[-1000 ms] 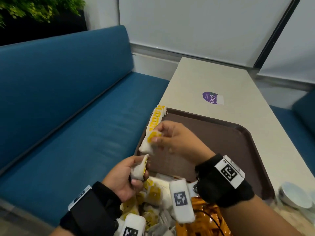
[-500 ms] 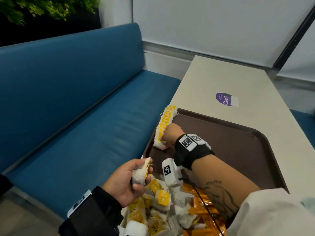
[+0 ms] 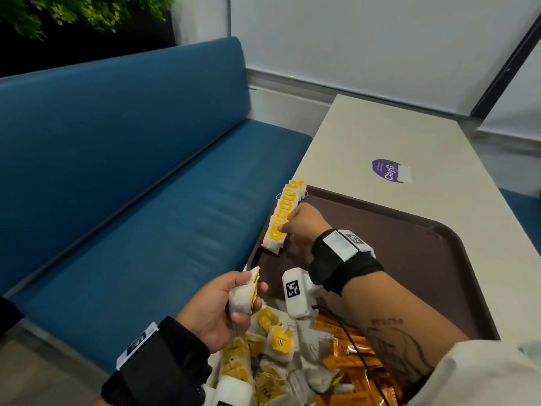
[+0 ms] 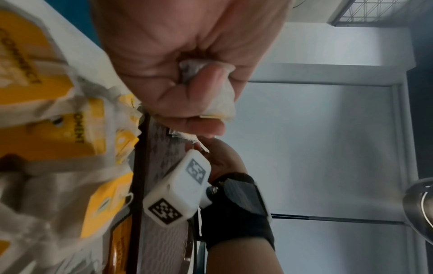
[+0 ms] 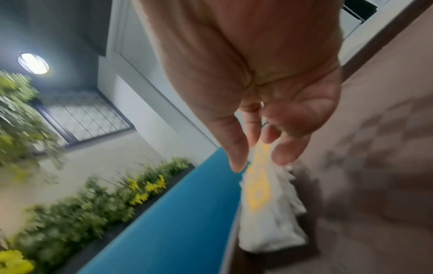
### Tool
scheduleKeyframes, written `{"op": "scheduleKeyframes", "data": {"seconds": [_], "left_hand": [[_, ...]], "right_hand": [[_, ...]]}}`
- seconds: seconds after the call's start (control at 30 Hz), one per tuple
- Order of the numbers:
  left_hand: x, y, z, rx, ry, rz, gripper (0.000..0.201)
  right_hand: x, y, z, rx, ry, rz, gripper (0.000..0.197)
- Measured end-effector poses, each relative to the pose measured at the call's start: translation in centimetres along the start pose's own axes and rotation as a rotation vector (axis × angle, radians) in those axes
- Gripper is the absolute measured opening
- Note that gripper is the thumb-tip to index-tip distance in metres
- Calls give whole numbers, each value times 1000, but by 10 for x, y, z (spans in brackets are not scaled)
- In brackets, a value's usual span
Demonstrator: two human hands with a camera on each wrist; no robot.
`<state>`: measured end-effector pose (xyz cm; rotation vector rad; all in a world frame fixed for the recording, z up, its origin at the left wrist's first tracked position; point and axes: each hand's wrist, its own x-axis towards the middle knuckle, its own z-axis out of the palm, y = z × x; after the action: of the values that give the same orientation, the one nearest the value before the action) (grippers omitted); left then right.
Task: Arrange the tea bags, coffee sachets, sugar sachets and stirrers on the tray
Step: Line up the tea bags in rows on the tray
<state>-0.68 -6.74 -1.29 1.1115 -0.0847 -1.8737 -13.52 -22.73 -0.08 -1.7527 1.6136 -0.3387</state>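
- my right hand (image 3: 301, 227) is down at the near end of the tea bag row (image 3: 282, 218) along the tray (image 3: 409, 259) left edge, fingertips loosely together on the last bag, I'd guess squaring it up so the line stays tight

- my left hand (image 3: 222, 306) is pinching a couple of spare tea bags (image 3: 243, 294) just off the tray's near corner, staged for the next slot

- the loose tea bag pile (image 3: 272, 347) and orange sachets (image 3: 348, 353) sit at the near end, unsorted

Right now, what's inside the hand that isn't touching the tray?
The left hand grips a small bunch of tea bags: white paper with a bit of yellow tag poking out. How many there are I cannot tell, because the curled fingers cover most of them.
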Motion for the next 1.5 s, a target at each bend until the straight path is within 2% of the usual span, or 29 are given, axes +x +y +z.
{"op": "scheduleKeyframes", "data": {"seconds": [0.03,0.1,0.17,0.23,0.33,0.47,0.57,0.67,0.73,0.8,0.87,0.9,0.97,1.13,1.2,1.27,1.33,1.4,1.5], "left_hand": [[-1,0,2,4,-8,3,18],[-2,1,6,11,-37,-3,19],[-6,2,11,0,-85,-29,21],[-10,2,15,-7,-153,-43,23],[-15,1,19,4,-218,-28,34],[-16,-2,21,14,-178,-3,38],[-16,-4,21,17,-148,17,36],[-15,-5,23,32,-157,40,36],[-14,-6,22,42,-153,43,36],[-10,-7,20,50,-131,35,35],[-5,-9,19,54,-88,32,36],[-3,-10,18,54,-63,42,36],[-1,-10,19,45,-27,88,34],[-1,-4,13,11,-41,241,26],[0,-4,7,58,15,302,18],[1,-5,1,100,64,356,19],[0,-5,-3,115,87,370,20],[-2,-5,-5,96,73,363,22],[-5,-3,-4,73,37,353,18]], "right_hand": [[-10,-1,-5,60,-20,-23,24],[-36,-5,-16,240,-220,-112,18],[-60,-4,-23,342,-469,-222,26],[-78,-2,-24,328,-595,-301,29],[-97,-1,-19,364,-522,-253,26],[-119,2,-15,453,-369,-233,29],[-133,1,-14,373,-246,-266,28],[-147,-6,-15,427,-220,-262,20],[-153,-8,-16,476,-252,-246,28],[-156,-8,-14,348,-263,-281,31],[-156,-8,-11,144,-231,-306,23],[-155,-8,-9,114,-214,-306,21],[-154,-8,-9,174,-186,-307,20],[-143,-10,-30,596,-151,-293,22],[-125,-10,-41,575,-22,-265,26],[-102,-7,-47,527,67,-200,26],[-77,-3,-44,394,54,-112,24],[-57,3,-32,262,-60,-20,25],[-36,6,-8,218,-185,65,30]]}}
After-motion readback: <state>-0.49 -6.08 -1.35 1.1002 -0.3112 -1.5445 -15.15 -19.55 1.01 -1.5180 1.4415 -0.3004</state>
